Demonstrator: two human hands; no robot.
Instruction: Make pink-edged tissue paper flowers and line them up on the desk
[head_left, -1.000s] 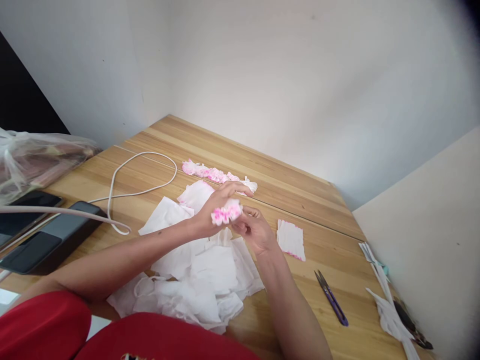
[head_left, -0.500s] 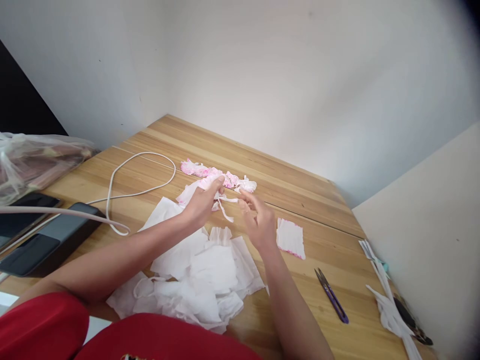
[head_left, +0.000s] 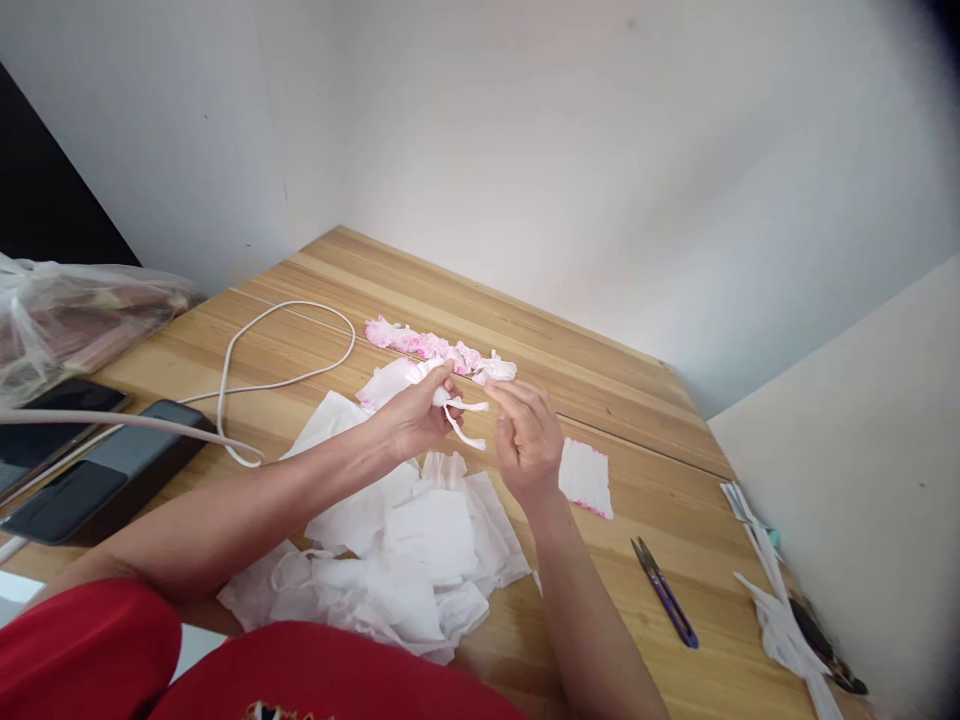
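My left hand (head_left: pixel 411 415) is closed in a pinch on a small white tissue bundle (head_left: pixel 442 393) with thin white strips trailing from it toward the right. Close beside it, my right hand (head_left: pixel 526 435) hovers with its fingers loosely curled, touching or nearly touching the end of a strip. Both hands are above a heap of white tissue sheets (head_left: pixel 397 540) on the wooden table (head_left: pixel 615 400). Just behind the hands lies a row of pink-and-white tissue flowers (head_left: pixel 435 348). A flat tissue square with pink edges (head_left: pixel 586 478) lies right of my right hand.
A white cable (head_left: pixel 285 340) loops across the table's left part. Dark flat devices (head_left: pixel 97 470) and a clear plastic bag (head_left: pixel 67 320) sit at the far left. Purple-handled snips (head_left: pixel 664 592) lie to the right, white strips (head_left: pixel 772 590) by the right wall.
A second ago my hands held a pink-edged tissue flower between them. My left hand reached back to the flower row; now it holds a white bundle with strips, and my right hand has risen.
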